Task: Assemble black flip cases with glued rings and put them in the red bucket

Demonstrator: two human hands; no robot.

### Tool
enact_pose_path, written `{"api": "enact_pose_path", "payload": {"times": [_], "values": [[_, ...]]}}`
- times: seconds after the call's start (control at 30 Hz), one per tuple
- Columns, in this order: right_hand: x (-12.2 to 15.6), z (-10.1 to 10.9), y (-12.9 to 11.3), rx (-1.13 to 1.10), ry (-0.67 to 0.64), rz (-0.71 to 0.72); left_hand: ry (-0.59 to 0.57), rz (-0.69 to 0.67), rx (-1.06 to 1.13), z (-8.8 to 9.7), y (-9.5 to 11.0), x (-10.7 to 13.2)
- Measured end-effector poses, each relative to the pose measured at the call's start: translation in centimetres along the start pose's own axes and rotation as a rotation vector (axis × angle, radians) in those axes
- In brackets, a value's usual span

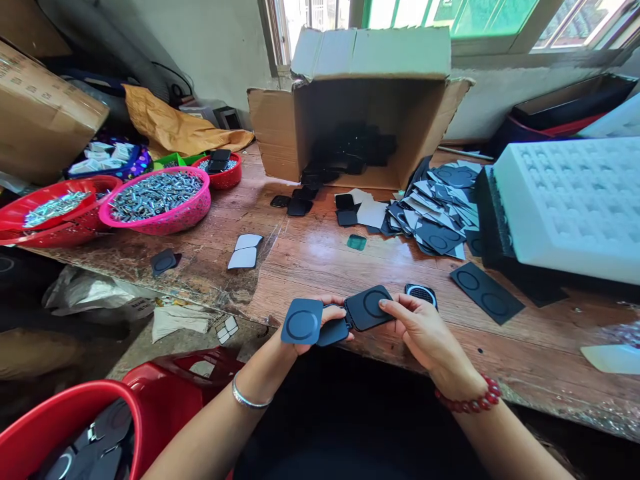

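Observation:
My left hand (332,313) is closed around a foldable black wireless charger (334,332), two flat panels joined by a hinge. The same hand also carries a dark square sheet (301,321) with a ring mark, which overlaps the charger's left panel. Fingers of my right hand (427,337) pinch the right panel, the thumb pressing on its ringed face. Just behind the right hand, a black round-faced part (421,295) lies on the table, partly hidden by the fingers. To the right rests a dark sheet with two rings (487,292).
An open cardboard box (273,133) holding black parts stands at the back. Right of it are a heap of ringed sheets (440,213) and white foam trays (585,207). Left are a pink basket of metal pieces (155,200) and white pads (244,252). A red bin (135,407) stands below.

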State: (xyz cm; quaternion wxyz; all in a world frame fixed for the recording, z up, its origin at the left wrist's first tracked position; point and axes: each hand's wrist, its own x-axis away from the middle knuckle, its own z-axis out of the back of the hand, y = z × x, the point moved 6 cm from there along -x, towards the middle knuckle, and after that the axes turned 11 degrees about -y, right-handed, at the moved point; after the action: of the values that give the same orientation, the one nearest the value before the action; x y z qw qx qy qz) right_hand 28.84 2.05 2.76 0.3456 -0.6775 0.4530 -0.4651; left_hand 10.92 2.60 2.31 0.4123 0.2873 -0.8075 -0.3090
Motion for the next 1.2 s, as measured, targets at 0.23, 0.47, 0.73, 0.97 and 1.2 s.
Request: {"api": "enact_pose_path", "payload": {"times": [0.23,0.47,0.73,0.97,1.2], "values": [[0.06,0.23,-0.17,0.035,0.034,0.005,-0.017,-0.004,-0.017,-0.25,0.0,-0.18],[-0.05,0.53,-0.38,0.158,0.007,0.023,-0.008,-0.014,-0.038,-0.14,-0.04,-0.2],[0.0,0.56,-0.22,0.112,0.074,0.019,-0.005,-0.009,-0.019,-0.53,0.18,0.06],[-0.03,0.47,-0.4,0.149,0.091,0.03,-0.005,-0.018,-0.007,-0.6,0.14,-0.09],[-0.01,0.57,-0.35,0.169,0.094,0.018,-0.007,-0.034,-0.02,-0.47,0.12,-0.13]]}}
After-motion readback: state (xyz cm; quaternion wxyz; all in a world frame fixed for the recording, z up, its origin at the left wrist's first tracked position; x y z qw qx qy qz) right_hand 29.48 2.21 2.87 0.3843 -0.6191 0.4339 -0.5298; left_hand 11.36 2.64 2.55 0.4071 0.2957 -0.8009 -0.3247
